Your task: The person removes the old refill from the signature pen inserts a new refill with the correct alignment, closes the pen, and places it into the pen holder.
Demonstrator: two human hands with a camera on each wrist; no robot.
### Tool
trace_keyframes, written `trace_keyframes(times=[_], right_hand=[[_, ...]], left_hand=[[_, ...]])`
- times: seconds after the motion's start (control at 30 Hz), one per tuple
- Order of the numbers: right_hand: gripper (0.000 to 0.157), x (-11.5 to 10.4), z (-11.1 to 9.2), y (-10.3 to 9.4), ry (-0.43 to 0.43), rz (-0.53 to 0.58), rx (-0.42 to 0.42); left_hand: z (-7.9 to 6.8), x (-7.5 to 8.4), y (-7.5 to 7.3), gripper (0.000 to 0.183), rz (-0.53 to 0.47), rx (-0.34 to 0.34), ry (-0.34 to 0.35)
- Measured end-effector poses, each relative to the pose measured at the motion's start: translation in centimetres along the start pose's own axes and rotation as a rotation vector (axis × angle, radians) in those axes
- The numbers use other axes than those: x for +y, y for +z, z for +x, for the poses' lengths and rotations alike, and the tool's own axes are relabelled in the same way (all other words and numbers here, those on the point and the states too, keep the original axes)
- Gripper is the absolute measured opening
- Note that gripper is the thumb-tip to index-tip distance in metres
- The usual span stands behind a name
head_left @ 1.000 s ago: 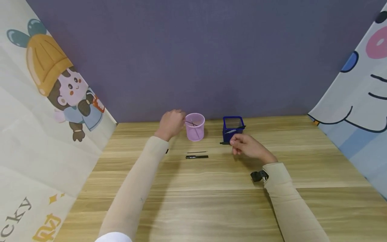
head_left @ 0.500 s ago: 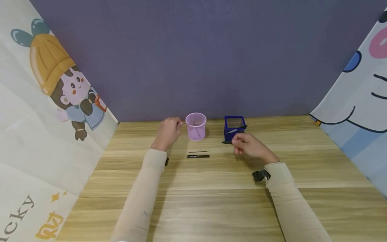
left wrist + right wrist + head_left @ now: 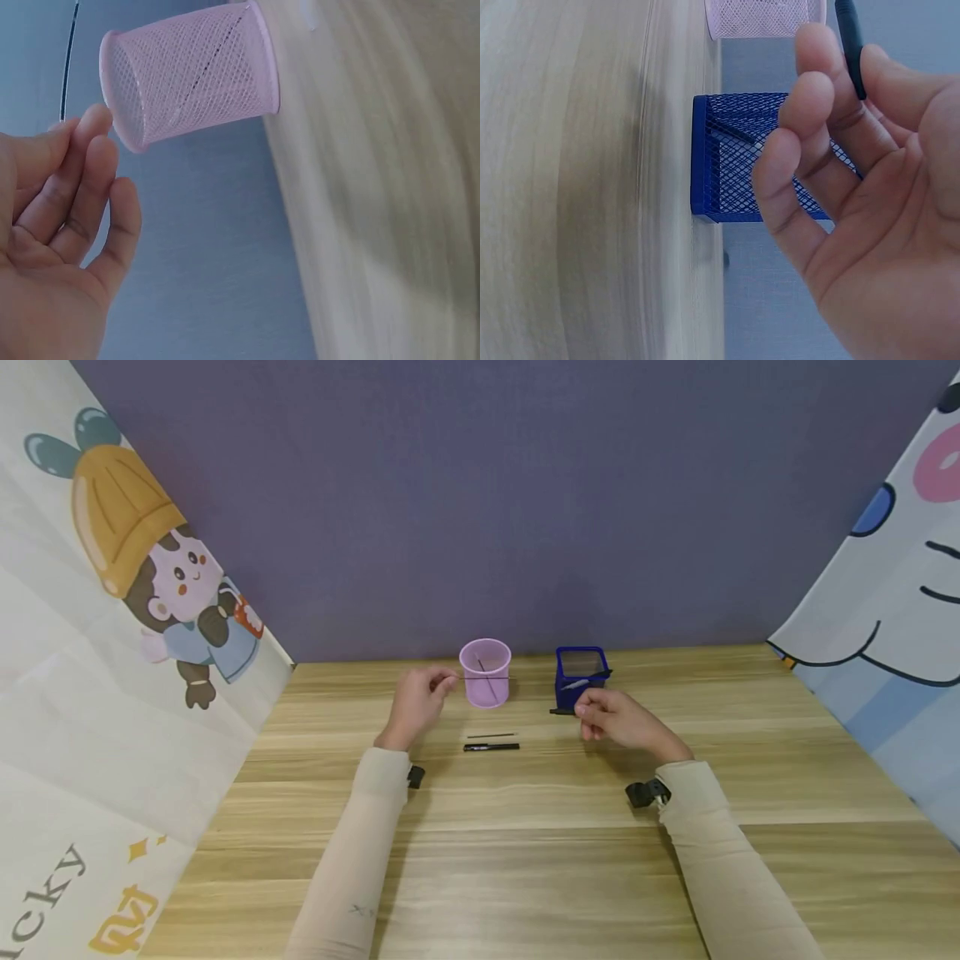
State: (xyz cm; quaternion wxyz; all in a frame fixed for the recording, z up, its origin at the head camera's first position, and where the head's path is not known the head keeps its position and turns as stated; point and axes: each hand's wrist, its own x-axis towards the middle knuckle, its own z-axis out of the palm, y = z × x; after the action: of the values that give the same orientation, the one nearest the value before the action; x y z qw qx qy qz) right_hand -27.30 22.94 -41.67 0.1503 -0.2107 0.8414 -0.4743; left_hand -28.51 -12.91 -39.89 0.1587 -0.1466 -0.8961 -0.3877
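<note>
My left hand pinches a thin dark pen refill between thumb and fingertips. The refill points right, level across the front of the pink mesh cup; in the left wrist view, the refill stands apart from the cup's rim. Another thin refill leans inside the cup. Before the blue mesh pen holder, my right hand pinches a black pen, seen as a dark barrel in the right wrist view. A pen leans inside the holder.
On the wood-grain table, a thin refill and a black pen lie side by side before the cup. A grey-purple wall stands behind, with printed cloths at both sides.
My left hand has come down and nearer, its refill moving from over the cup's rim to level across its front. My right hand keeps its place with the pen.
</note>
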Motion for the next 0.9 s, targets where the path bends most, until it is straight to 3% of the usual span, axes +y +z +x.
trace_keyframes(times=[0.27,0.47,0.67,0.9], right_hand=[[0.031,0.0,0.1,0.2,-0.001,0.004,0.0],[0.03,-0.1,0.0,0.2,0.0,-0.003,0.008],[0.029,-0.1,0.1,0.2,0.001,-0.016,0.007],[0.029,-0.3,0.0,0.3,0.001,-0.029,0.002]], left_hand=[[-0.6,-0.2,0.5,0.011,-0.069,-0.032,-0.016],[-1.2,-0.3,1.4,0.012,-0.138,-0.112,-0.028],[-1.8,-0.4,2.3,0.006,-0.108,-0.152,-0.024],[-2.1,-0.2,2.4,0.005,-0.088,-0.16,-0.022]])
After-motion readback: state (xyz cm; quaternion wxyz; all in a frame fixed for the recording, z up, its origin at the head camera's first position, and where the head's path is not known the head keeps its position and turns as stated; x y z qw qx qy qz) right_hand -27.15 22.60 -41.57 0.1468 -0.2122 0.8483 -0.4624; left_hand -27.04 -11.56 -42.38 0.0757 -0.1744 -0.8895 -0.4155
